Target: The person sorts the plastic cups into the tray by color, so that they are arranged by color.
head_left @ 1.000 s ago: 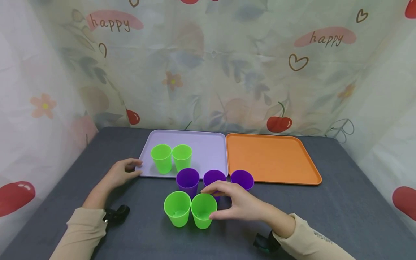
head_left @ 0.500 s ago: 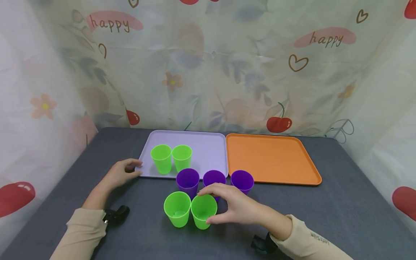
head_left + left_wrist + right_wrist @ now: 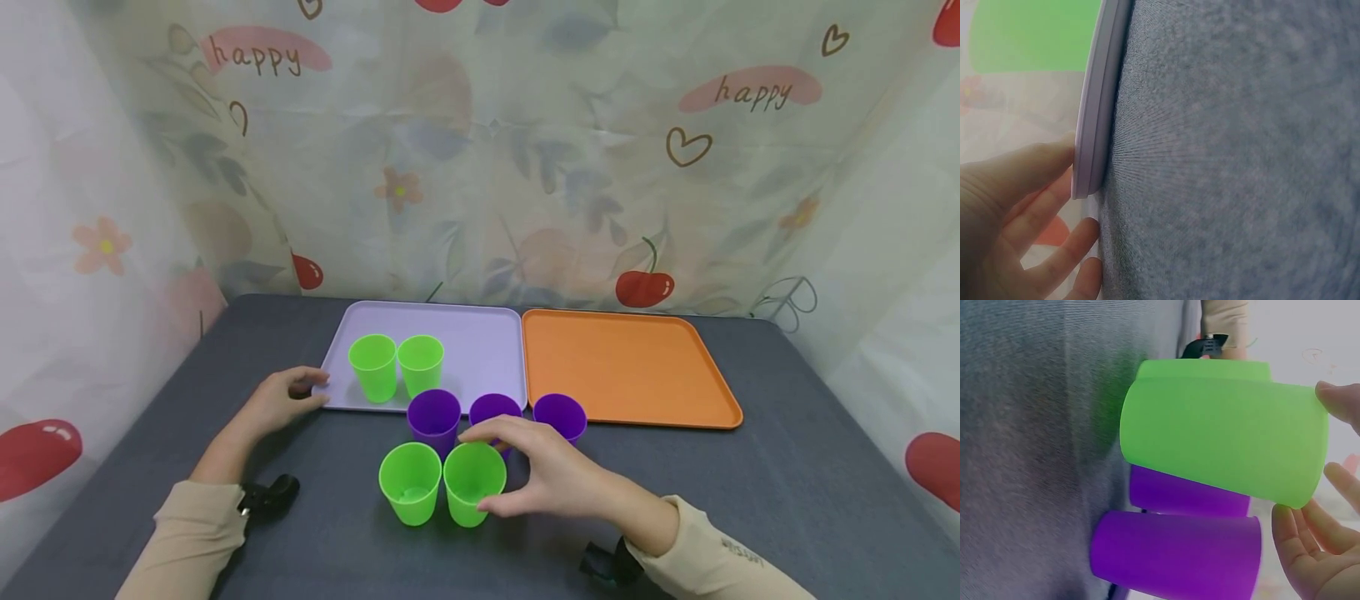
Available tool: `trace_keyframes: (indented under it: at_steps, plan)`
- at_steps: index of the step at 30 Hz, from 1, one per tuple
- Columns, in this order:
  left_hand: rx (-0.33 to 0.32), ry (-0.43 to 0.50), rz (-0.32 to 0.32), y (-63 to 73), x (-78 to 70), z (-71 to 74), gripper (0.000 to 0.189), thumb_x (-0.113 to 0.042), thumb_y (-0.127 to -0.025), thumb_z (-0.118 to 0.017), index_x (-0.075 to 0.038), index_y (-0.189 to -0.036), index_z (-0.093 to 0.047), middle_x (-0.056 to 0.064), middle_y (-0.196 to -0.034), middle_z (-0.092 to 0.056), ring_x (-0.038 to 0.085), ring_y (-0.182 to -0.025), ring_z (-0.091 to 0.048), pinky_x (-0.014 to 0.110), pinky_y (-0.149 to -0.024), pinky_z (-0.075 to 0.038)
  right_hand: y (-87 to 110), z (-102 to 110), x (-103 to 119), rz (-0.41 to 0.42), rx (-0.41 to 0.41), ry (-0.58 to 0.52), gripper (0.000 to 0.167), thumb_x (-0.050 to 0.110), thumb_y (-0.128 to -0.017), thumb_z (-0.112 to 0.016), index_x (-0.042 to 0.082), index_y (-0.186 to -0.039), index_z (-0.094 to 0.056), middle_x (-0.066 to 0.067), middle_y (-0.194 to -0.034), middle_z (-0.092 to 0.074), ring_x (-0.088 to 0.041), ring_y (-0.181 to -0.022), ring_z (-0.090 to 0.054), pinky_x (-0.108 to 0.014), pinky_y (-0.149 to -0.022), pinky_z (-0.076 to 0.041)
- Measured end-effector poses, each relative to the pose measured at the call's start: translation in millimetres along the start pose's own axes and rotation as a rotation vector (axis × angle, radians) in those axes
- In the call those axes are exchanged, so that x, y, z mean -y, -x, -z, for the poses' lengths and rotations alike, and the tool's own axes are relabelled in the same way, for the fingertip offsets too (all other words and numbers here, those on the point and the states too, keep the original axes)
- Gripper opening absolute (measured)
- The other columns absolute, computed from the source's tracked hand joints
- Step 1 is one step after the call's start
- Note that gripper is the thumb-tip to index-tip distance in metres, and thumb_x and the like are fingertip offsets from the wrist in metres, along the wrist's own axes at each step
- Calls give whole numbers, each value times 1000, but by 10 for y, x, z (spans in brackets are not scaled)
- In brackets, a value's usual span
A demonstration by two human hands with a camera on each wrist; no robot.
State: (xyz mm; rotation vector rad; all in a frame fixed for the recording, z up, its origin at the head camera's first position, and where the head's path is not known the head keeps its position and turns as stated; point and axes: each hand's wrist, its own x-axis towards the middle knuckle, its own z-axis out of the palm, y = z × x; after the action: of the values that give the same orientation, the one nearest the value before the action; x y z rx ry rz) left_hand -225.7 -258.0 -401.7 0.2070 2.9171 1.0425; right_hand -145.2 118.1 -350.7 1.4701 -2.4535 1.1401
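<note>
My right hand point(image 3: 555, 471) holds the rim of a bright green cup point(image 3: 474, 477), thumb on the near side and fingers on the far side. In the right wrist view the same green cup point(image 3: 1222, 434) spans between thumb and fingertips. Close on its left stands a second green cup point(image 3: 409, 485). Behind them is a row of purple cups: left point(image 3: 433, 417), middle point(image 3: 492, 406), partly hidden by my hand, and right point(image 3: 561, 414). My left hand point(image 3: 276, 402) touches the left edge of the lilac tray point(image 3: 480, 342); its lower fingers are loose in the left wrist view.
Two green cups, one left point(image 3: 372, 367) and one right point(image 3: 421, 364), stand upright on the lilac tray. An orange tray point(image 3: 622, 367) adjoins it on the right. Dark grey cloth point(image 3: 750, 500) covers the table, and a patterned curtain point(image 3: 495, 167) hangs behind.
My right hand has settled round the right-hand green cup's rim, and that cup has risen slightly in the last half second. The left hand stays on the lilac tray's edge.
</note>
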Motion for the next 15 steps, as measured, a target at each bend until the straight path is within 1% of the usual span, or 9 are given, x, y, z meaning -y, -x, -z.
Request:
trace_keyframes:
  at_steps: [6,9,15]
  plan:
    - [9,1,7,0,-4,1,39,-18,-86,-65,0,-120,-58,24,-122,-59,44,-115,-52,55,-96,-42,-16,94,37,-10,-13,-22,55,19,-70,-81,9,-119,-58,-2,-114,-65,-9,-96,-61,-26,-83,-51]
    - [10,0,10,8,-15,4,39,-18,-87,-65,1,-120,-58,24,-122,-59,44,-115,-52,55,-96,-42,-27,147,64,-38,-11,-42,55,19,-70,-81,10,-119,-58,-1,-113,-66,-8,-94,-61,-25,-81,-51]
    - [12,0,10,22,-41,3,39,-19,-86,-65,1,-119,-58,24,-122,-59,44,-114,-53,55,-96,-42,-42,259,117,-80,-10,-72,54,19,-70,-81,10,-119,-59,-1,-114,-66,-9,-95,-61,-25,-83,-51]
